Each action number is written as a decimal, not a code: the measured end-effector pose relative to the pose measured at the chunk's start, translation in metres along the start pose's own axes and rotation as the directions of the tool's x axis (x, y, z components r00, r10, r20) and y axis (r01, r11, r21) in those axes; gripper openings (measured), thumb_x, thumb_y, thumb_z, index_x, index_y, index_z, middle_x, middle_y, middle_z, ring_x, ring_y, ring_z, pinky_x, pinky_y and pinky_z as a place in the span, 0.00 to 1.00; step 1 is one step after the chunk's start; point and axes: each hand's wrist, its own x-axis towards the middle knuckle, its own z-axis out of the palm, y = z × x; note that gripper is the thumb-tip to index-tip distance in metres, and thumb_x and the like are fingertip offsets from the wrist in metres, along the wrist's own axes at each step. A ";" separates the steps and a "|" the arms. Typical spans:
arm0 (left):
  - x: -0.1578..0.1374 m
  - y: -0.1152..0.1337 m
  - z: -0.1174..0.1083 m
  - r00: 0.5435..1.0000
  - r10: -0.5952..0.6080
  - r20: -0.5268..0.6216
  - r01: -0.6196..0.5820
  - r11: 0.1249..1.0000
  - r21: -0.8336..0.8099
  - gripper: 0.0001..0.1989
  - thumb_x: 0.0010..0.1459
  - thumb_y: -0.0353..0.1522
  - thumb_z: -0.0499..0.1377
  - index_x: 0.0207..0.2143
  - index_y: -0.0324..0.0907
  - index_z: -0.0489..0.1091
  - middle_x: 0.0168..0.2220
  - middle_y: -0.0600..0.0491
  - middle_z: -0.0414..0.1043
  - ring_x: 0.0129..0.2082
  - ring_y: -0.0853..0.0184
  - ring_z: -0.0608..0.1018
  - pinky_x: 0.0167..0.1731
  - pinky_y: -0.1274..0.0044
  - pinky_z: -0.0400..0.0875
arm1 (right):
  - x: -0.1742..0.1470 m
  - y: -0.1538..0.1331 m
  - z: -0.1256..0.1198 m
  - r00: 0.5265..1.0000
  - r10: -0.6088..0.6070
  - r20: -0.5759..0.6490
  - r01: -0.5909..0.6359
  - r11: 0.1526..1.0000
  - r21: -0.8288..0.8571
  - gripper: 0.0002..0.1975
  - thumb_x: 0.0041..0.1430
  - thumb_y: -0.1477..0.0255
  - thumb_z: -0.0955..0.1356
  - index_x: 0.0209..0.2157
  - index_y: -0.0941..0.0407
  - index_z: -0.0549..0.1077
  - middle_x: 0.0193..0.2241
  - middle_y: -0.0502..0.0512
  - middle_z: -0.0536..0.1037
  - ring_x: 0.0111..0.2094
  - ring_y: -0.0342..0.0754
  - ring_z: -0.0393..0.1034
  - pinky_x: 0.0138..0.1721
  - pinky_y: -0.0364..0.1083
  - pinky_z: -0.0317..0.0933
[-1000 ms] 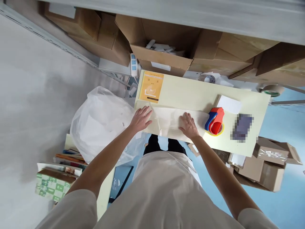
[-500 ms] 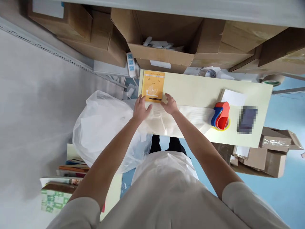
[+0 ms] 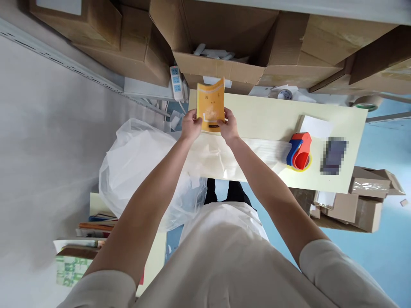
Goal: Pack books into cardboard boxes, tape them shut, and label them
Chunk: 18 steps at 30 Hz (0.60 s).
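A yellow-orange book (image 3: 211,100) with a white curved design on its cover is gripped at both lower sides, its top edge bent into a curve. My left hand (image 3: 192,125) closes on the left side, thumb on the cover. On the right side my right hand (image 3: 229,125) grips it the same way. The book looks raised off the pale table (image 3: 257,111). Clear plastic sheeting or bags (image 3: 218,156) lie on the table just below my hands. A red and blue tape dispenser (image 3: 300,152) rests on their right end.
Right of the dispenser are a stack of white paper (image 3: 316,127) and a blurred dark object (image 3: 334,156). A large translucent bag (image 3: 138,167) bulges at the left. Cardboard boxes (image 3: 221,68) line the shelf behind, near a power strip (image 3: 176,83). More boxes (image 3: 369,188) sit at the lower right.
The book lay flat on the table with my open hands beside its lower corners. Now both hands grip it, and it has been lifted and bent.
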 end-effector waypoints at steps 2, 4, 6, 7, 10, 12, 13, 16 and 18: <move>-0.006 0.022 -0.003 1.000 0.015 0.000 -0.015 0.999 -0.038 0.14 0.53 0.27 0.55 0.44 0.39 0.67 0.34 0.53 0.71 0.33 0.70 0.76 0.35 0.77 0.70 | -0.011 -0.013 -0.021 0.996 -0.088 -0.006 0.088 0.996 -0.007 0.24 0.58 0.64 0.63 0.55 0.51 0.56 0.47 0.55 0.69 0.49 0.49 0.65 0.49 0.54 0.64; -0.024 0.042 -0.003 0.999 0.029 0.034 -0.027 0.998 -0.054 0.14 0.52 0.27 0.56 0.44 0.40 0.66 0.35 0.54 0.71 0.32 0.72 0.76 0.34 0.79 0.70 | -0.033 -0.024 -0.050 0.992 -0.128 0.000 0.128 0.992 -0.022 0.25 0.57 0.61 0.64 0.55 0.51 0.56 0.45 0.55 0.70 0.47 0.49 0.66 0.47 0.54 0.65; -0.053 0.057 0.003 0.987 0.029 0.160 -0.024 0.999 -0.036 0.12 0.50 0.27 0.57 0.40 0.41 0.67 0.34 0.54 0.71 0.30 0.71 0.75 0.32 0.79 0.70 | -0.067 -0.027 -0.085 0.992 -0.120 -0.030 0.118 0.990 -0.074 0.24 0.55 0.60 0.65 0.52 0.52 0.60 0.41 0.55 0.71 0.43 0.49 0.68 0.43 0.54 0.68; -0.070 0.061 0.009 0.964 0.014 0.264 -0.012 1.000 -0.010 0.10 0.49 0.27 0.58 0.37 0.41 0.67 0.32 0.55 0.71 0.28 0.71 0.75 0.31 0.79 0.70 | -0.087 -0.025 -0.103 0.993 -0.104 -0.062 0.096 0.988 -0.124 0.23 0.54 0.60 0.65 0.50 0.53 0.62 0.39 0.55 0.71 0.40 0.49 0.68 0.41 0.54 0.68; -0.120 0.063 0.041 0.862 -0.074 0.501 0.020 0.994 0.111 0.08 0.49 0.27 0.58 0.35 0.41 0.68 0.30 0.54 0.72 0.26 0.70 0.75 0.31 0.77 0.71 | -0.147 -0.004 -0.146 0.983 0.008 -0.186 -0.065 0.951 -0.304 0.20 0.51 0.62 0.66 0.44 0.55 0.67 0.33 0.53 0.71 0.32 0.47 0.69 0.35 0.53 0.69; -0.144 0.058 0.067 0.808 -0.123 0.577 0.002 0.979 0.206 0.09 0.51 0.26 0.57 0.37 0.40 0.68 0.31 0.53 0.73 0.28 0.69 0.75 0.33 0.76 0.72 | -0.177 0.017 -0.165 0.967 0.105 -0.230 -0.185 0.913 -0.363 0.19 0.49 0.64 0.66 0.43 0.57 0.68 0.30 0.53 0.71 0.27 0.46 0.68 0.33 0.52 0.68; -0.153 0.055 0.080 0.788 -0.144 0.599 -0.018 0.966 0.257 0.11 0.51 0.26 0.56 0.39 0.40 0.68 0.32 0.52 0.73 0.29 0.68 0.76 0.34 0.75 0.72 | -0.187 0.028 -0.172 0.960 0.133 -0.248 -0.222 0.899 -0.377 0.18 0.49 0.65 0.65 0.43 0.58 0.68 0.29 0.53 0.72 0.27 0.46 0.68 0.33 0.52 0.68; -0.173 0.048 0.110 0.759 -0.197 0.620 -0.052 0.932 0.360 0.19 0.50 0.23 0.55 0.46 0.39 0.67 0.36 0.49 0.74 0.35 0.64 0.77 0.38 0.72 0.72 | -0.198 0.054 -0.182 0.940 0.173 -0.293 -0.292 0.852 -0.434 0.18 0.49 0.68 0.63 0.43 0.59 0.68 0.30 0.55 0.73 0.29 0.48 0.68 0.36 0.53 0.67; -0.185 0.048 0.122 0.767 -0.199 0.611 -0.079 0.914 0.397 0.24 0.50 0.23 0.56 0.52 0.36 0.63 0.44 0.43 0.71 0.44 0.59 0.75 0.44 0.68 0.70 | -0.198 0.066 -0.185 0.935 0.180 -0.304 -0.314 0.818 -0.482 0.19 0.49 0.70 0.62 0.44 0.60 0.68 0.31 0.57 0.72 0.31 0.50 0.68 0.39 0.54 0.66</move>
